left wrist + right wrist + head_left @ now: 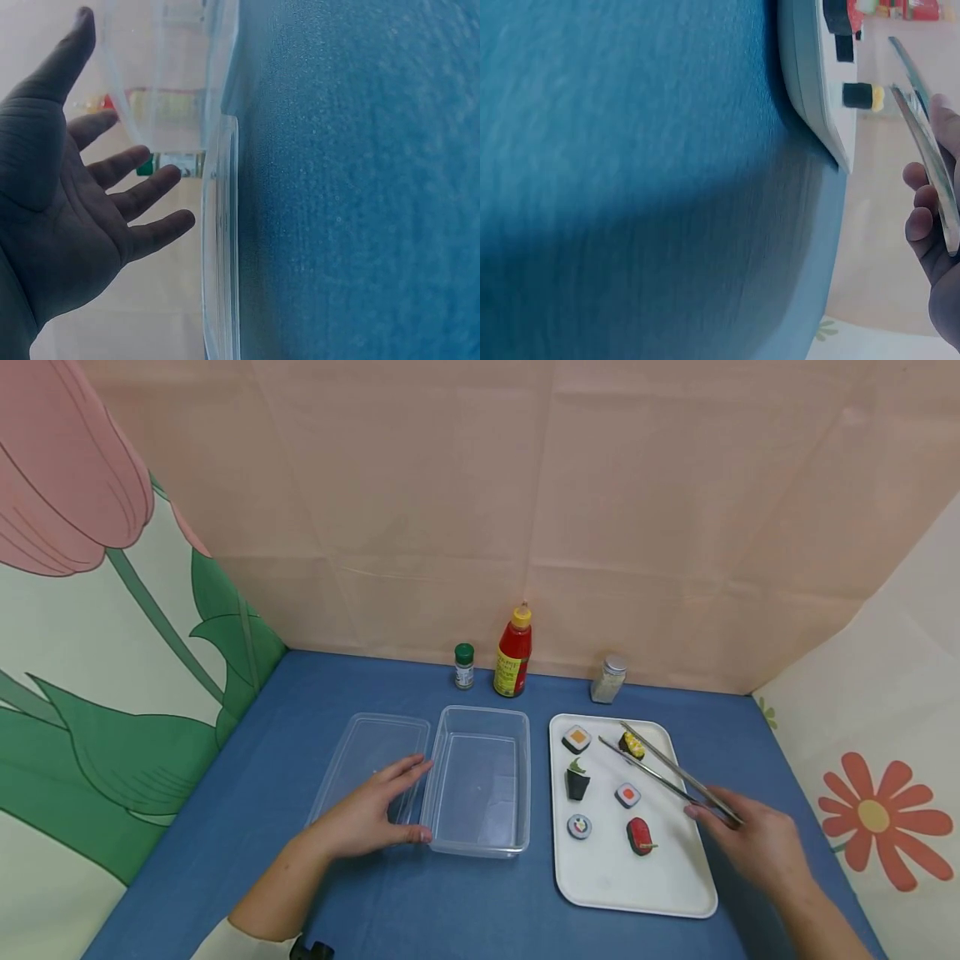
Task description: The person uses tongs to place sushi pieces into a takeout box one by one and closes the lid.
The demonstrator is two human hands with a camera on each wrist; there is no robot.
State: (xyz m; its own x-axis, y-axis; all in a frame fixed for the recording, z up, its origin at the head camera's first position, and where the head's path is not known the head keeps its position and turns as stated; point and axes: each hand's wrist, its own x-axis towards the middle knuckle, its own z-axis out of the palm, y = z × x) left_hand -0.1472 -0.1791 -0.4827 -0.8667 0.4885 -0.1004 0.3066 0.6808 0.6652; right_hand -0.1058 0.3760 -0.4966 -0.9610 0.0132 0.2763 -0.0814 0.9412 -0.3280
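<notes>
My right hand (pixel 765 843) grips a pair of long metal tongs (pixel 675 768). Their two spread tips reach over the far part of a white tray (pixel 637 885), on either side of a yellow-topped sushi piece (pixel 632 744). Several other sushi pieces lie on the tray, among them a red-topped one (pixel 640 836) and a dark hand roll (pixel 577 783) with green leaves. My left hand (pixel 367 810) has its fingers spread beside a clear plastic container (pixel 480 847), fingertips and thumb close to its left wall. Beneath that hand lies a clear lid (pixel 348 760).
Along the back edge of the blue table (pixel 480 914) stand a green-capped spice jar (pixel 464 667), a red sauce bottle (pixel 513 652) with a yellow cap, and a silver-capped shaker (pixel 608 680). A beige cloth wall (pixel 420 527) rises behind them, with printed side panels left and right.
</notes>
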